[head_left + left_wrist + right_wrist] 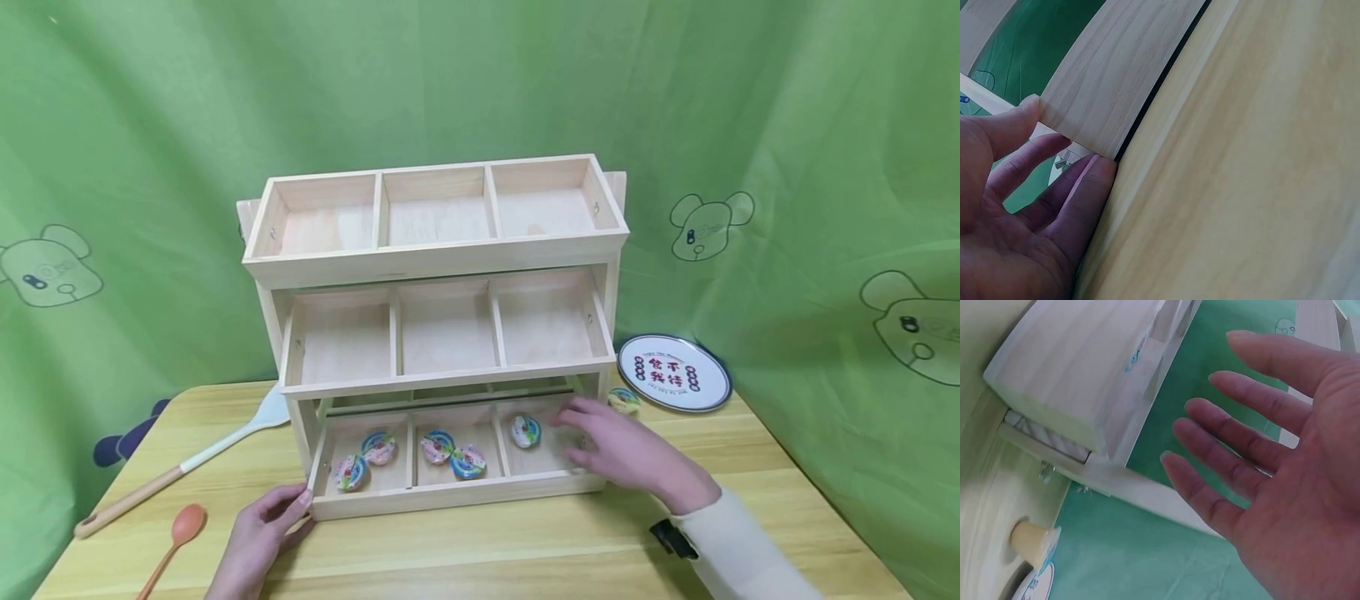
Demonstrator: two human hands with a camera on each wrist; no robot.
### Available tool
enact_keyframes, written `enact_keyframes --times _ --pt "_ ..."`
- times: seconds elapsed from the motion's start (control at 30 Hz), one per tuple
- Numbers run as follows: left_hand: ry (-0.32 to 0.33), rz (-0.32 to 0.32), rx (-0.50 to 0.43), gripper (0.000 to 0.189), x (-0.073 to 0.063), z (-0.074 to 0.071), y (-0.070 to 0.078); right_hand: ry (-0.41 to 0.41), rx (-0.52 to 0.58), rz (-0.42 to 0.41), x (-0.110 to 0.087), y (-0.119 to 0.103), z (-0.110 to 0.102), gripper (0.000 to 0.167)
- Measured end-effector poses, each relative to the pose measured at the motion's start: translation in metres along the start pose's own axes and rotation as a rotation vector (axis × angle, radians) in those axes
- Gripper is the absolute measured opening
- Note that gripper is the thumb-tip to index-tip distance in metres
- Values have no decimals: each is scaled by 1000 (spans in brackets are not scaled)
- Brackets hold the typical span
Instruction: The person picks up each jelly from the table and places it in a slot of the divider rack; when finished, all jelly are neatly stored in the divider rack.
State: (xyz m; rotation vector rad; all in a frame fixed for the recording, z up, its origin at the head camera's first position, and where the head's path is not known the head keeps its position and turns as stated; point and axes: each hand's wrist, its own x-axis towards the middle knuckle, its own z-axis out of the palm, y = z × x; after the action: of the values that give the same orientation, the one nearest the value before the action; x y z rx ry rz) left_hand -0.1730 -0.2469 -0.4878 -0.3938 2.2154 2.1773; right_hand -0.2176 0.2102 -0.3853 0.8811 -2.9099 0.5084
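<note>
A three-tier wooden rack (435,262) has compartments in each tier. In its bottom tray (457,497), two jelly cups (378,447) sit in the left compartment, two jelly cups (438,447) in the middle, and one jelly cup (526,431) in the right. My left hand (264,532) grips the tray's front left corner; in the left wrist view its thumb (1019,125) is on the upper edge and fingertips touch the lower corner. Over the right compartment, my right hand (626,446) holds nothing, its fingers spread and slightly bent in the right wrist view (1272,450).
Another jelly cup (624,401) stands on the table right of the rack, beside a white plate (675,372) with red characters. Left of the rack lie a white spatula (217,447) with a wooden handle and an orange spoon (187,524). A green curtain (450,75) hangs behind.
</note>
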Motion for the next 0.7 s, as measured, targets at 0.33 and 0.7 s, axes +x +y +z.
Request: enact_keyframes --times 0.33,0.7 --pt "3 22 4 38 -1 0 0 46 25 35 -21 10 -9 37" --pt "12 62 44 44 -4 3 3 84 108 88 -40 35 -11 36"
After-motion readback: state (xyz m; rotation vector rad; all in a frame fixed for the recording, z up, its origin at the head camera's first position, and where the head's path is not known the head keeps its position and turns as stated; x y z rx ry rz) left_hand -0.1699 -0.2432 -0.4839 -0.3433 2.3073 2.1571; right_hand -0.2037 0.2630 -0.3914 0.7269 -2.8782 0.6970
